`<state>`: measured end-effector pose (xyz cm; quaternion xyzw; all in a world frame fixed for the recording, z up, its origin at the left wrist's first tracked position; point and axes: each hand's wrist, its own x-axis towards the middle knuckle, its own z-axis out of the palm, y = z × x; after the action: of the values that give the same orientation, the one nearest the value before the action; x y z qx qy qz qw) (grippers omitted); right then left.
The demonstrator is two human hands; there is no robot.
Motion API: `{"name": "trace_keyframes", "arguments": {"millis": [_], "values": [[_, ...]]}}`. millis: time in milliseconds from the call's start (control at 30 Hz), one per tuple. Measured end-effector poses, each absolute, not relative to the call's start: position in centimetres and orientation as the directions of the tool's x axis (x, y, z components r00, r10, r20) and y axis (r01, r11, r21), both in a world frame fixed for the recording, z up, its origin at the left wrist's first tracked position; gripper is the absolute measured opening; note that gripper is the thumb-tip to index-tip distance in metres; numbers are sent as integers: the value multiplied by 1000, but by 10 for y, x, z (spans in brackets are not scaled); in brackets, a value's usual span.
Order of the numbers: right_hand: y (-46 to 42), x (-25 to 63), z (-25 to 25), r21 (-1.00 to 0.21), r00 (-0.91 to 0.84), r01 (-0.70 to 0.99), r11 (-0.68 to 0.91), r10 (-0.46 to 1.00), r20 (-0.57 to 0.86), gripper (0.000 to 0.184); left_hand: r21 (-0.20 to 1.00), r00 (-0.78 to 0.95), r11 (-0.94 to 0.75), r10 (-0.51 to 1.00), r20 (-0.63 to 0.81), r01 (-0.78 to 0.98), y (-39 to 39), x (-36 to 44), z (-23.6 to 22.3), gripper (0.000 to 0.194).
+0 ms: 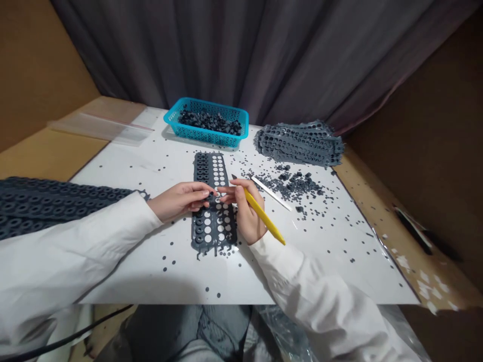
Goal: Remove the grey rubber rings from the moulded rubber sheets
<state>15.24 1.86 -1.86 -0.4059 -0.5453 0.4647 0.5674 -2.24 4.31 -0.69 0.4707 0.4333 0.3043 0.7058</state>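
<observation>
Head view looking down at a white table [151, 286], where a dark perforated sheet [214, 221] lies lengthwise between and beneath two bare hands, its far and near ends showing beyond them. From its left side the left hand [184, 198] reaches over the middle, thumb and forefinger drawn together, though whether they pinch anything cannot be told. At the right edge, the right hand [247, 211] grasps a yellow pen-like tool [264, 217], its fingers stretched toward the left fingertips.
</observation>
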Motion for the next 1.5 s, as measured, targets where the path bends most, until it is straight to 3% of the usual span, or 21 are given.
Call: {"name": "trace_keyframes", "arguments": {"millis": [100,267,500,600,733,867,1000,1167,1500], "values": [[14,150,-20,-952,-23,-88,293,955,296,16,847,433,491,821,-372,-203,37,-18,-7,19],[10,149,-23,-944,-1,-34,328,945,328,13,780,440,548,806,-396,-302,34,-16,-8,15],[27,156,-21,-989,-106,-47,140,984,145,35,685,512,621,759,-403,-381,35,-19,-13,22],[48,158,-24,-998,-167,-25,50,984,54,35,645,536,654,735,-415,-396,36,-21,-13,25],[61,156,-30,-999,-188,46,13,982,4,30,689,517,612,764,-386,-389,36,-22,-13,25],[54,154,-30,-998,-231,32,54,972,45,29,747,489,559,795,-359,-360,35,-23,-14,21],[49,155,-30,-999,-241,16,30,970,25,27,752,483,559,795,-367,-349,35,-25,-16,18],[48,156,-34,-999,-166,26,-23,986,-27,12,753,438,548,814,-380,-364,39,-28,-16,15],[46,156,-36,-994,-222,108,-11,974,-35,10,754,413,555,815,-407,-351,37,-26,-20,19]]}}
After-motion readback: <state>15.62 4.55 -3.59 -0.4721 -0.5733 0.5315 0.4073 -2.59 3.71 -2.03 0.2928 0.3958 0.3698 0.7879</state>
